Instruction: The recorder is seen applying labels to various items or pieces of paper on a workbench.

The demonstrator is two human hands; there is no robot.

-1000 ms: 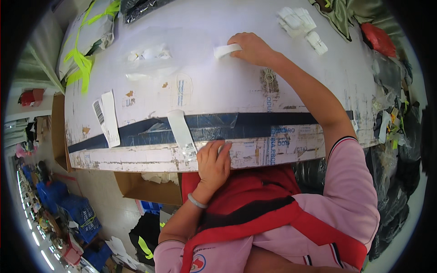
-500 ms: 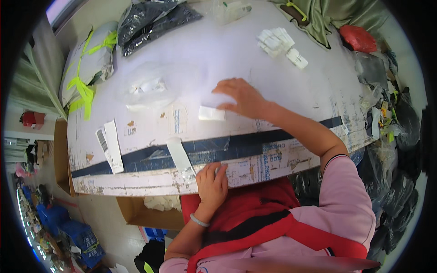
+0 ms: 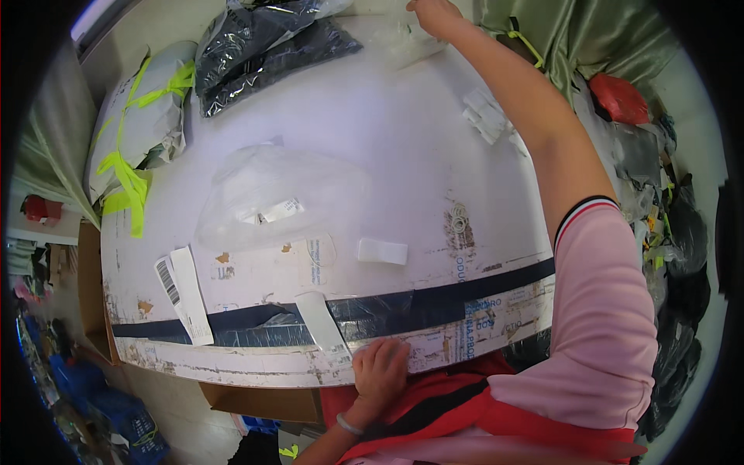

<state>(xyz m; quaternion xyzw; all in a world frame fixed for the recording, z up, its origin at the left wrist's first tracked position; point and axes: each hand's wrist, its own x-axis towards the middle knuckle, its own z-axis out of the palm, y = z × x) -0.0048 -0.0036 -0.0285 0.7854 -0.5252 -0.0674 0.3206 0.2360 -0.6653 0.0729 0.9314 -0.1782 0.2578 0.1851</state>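
Observation:
My right arm stretches across the table to its far side. There my right hand has its fingertips closed on the upper part of a crumpled clear plastic bag; the top border cuts off some of the hand. At the front edge, my left hand rests with bent fingers drawn together, and whatever may be under them is hidden. Just left of those fingers lies a white paper strip across the dark tape band. A small white folded slip sits further in on the tabletop.
A large clear bag with a small label lies mid-table. Paper strips, one barcoded, are at left. Black bagged goods and a grey parcel with neon ties stand behind. White slips lie near my right forearm.
My right hand has gone from above the middle of the table to the clear bag at the far side. The left hand stays at the front edge. The view has shifted.

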